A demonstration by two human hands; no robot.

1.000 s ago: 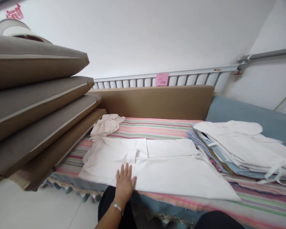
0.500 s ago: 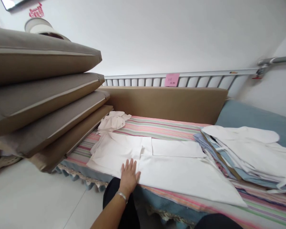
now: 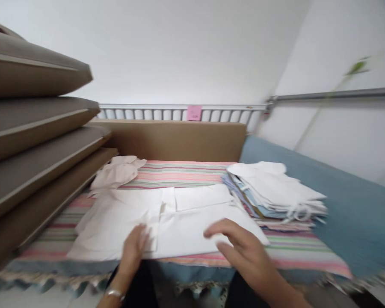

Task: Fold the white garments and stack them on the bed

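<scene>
Now, head view: one camera is looking forward and down at both hands, and the hands are appearing blurred.
White cloth [image 3: 192, 233]: it is lying in flat layers on the striped cover [image 3: 182, 169], in front of the dark knees [image 3: 137, 282], probably because both hands are reaching it easily there.
Left hand [image 3: 136, 246]: it is reaching over the near part of the white cloth, left of its middle; the blur is hiding whether the fingers are pressing, pinching or only being above, so I cannot tell its state.
Right hand [image 3: 244, 252]: it is hanging over the right half of the white cloth, fingers curving, thumb standing apart and nothing between them; this shape is looking loose, I think.
Cloth pile [image 3: 272, 184]: it is lying just beside the right end, one piece upon another, seemingly for keeping the pieces together.
Crumpled cloth [image 3: 117, 173]: it is resting beyond the left end, looking less arranged.
Cushions [image 3: 45, 115]: they are standing stacked at the left, maybe so that the low striped surface is serving as a working place.
Long brown cushion [image 3: 176, 139]: it is standing on edge before the radiator [image 3: 133, 113], perhaps taking less room so.
</scene>
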